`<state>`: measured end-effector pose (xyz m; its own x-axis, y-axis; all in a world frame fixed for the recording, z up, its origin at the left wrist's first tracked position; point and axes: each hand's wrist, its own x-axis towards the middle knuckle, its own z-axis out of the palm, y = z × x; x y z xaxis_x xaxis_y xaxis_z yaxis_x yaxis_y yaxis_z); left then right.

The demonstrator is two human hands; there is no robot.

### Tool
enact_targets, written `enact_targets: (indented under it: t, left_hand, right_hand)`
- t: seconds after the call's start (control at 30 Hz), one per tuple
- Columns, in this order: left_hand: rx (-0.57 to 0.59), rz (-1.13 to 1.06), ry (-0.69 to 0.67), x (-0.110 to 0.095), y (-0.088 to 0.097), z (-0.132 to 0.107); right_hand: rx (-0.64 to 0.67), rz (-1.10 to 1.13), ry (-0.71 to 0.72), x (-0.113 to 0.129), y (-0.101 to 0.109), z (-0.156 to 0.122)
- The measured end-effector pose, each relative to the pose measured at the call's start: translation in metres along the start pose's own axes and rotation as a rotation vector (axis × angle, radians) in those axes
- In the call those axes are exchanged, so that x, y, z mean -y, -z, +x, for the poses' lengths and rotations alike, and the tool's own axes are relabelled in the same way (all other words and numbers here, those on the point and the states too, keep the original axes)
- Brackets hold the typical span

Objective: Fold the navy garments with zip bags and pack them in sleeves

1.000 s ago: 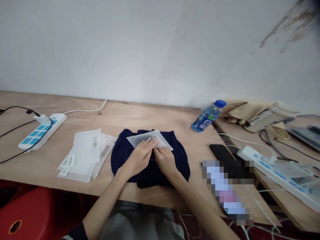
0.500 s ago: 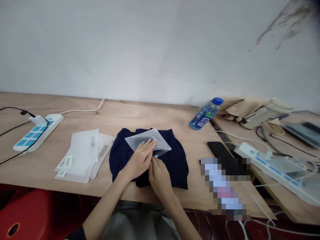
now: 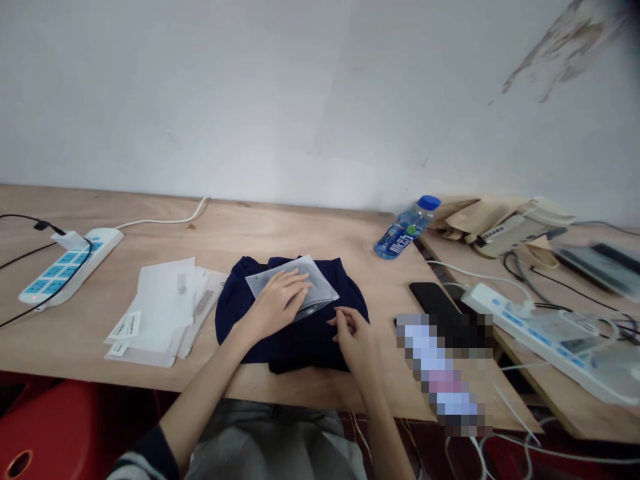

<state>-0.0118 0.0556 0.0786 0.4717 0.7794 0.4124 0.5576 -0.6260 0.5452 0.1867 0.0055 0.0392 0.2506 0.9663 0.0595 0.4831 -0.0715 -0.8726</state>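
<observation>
A navy blue folded garment (image 3: 320,347) lies on the table in front of me. On top of it rests a translucent zip bag (image 3: 320,280), set at an angle, its lower right edge slightly parted. My left hand (image 3: 283,299) lies flat across the bag with its fingers stretched out. Just right of the bag, over the garment's right side, my right hand (image 3: 356,337) has its fingers loosely bent and apart, with nothing visible in them. To the left is a loose pile of similar frosted bags (image 3: 163,310) with printed text and white labels.
A white power strip (image 3: 70,267) sits at far left, and another (image 3: 545,340) at right amid cables. A blue-capped bottle (image 3: 407,228) lies tilted near paper bags and a coffee cup (image 3: 523,227). A black phone (image 3: 433,303) lies beside a pixelated object (image 3: 440,373).
My right hand has left the bag's lower edge and moved right. My left hand has stayed on the bag, its fingers spreading a little. The view has shifted slightly.
</observation>
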Motion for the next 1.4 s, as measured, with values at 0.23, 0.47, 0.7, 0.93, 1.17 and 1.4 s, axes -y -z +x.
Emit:
enact_targets:
  t: [0.23,0.47,0.7,0.93,1.17,1.4]
  left_hand:
    - [0.443,-0.044,-0.241,0.02,-0.027,0.098]
    - [0.562,-0.042,-0.24,0.038,-0.05,0.115]
    - [0.528,-0.049,-0.198,0.043,-0.053,0.113]
    - [0.49,-0.067,-0.151,0.042,-0.045,0.115]
    - [0.45,-0.089,-0.121,0.036,-0.041,0.115]
    - [0.411,-0.107,-0.134,0.02,-0.021,0.116]
  right_hand:
    - [0.031,0.218,-0.139,-0.008,-0.008,0.038]
    - [0.008,0.258,-0.135,-0.016,-0.012,0.047]
    - [-0.053,0.232,-0.13,-0.002,-0.019,0.04]
    - [-0.085,0.204,-0.125,0.016,-0.026,0.041]
    - [-0.075,0.209,-0.085,0.011,-0.023,0.047]
    - [0.043,0.3,0.006,0.005,-0.009,0.063]
